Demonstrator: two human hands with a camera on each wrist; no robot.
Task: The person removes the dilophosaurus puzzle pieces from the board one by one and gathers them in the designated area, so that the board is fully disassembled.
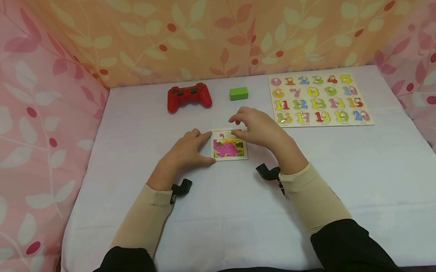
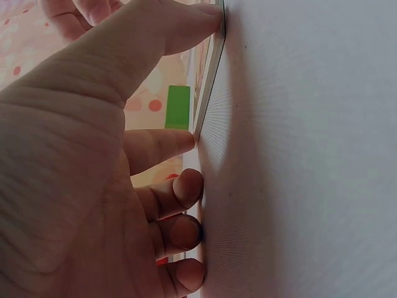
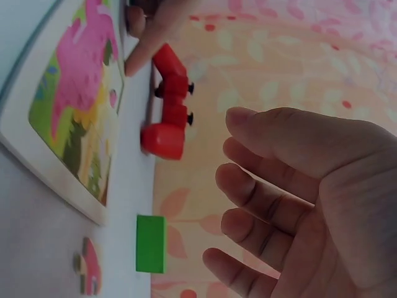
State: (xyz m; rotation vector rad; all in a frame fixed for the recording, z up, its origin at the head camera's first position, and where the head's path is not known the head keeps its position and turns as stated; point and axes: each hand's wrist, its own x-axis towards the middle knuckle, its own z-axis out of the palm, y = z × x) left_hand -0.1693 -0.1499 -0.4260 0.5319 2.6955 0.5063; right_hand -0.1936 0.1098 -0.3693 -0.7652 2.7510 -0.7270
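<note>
A small square jigsaw puzzle (image 1: 227,148) with a pink dinosaur and a white border lies flat on the table. My left hand (image 1: 186,152) rests at its left side, with thumb and index finger spread to touch two corners. In the left wrist view, the other fingertips (image 2: 186,233) rest on the cloth. My right hand (image 1: 262,127) hovers over the puzzle's far right corner, fingers loosely bent and holding nothing. The right wrist view shows a loose pink puzzle piece (image 3: 92,267) on the table beside the puzzle; in the head view I cannot make it out.
A red game controller (image 1: 189,97) lies behind my left hand. The green block (image 1: 239,94) sits beyond the puzzle. At the back right is a number puzzle board (image 1: 322,123). Patterned cloth (image 1: 212,33) walls the white-covered table (image 1: 222,226) at the back and sides.
</note>
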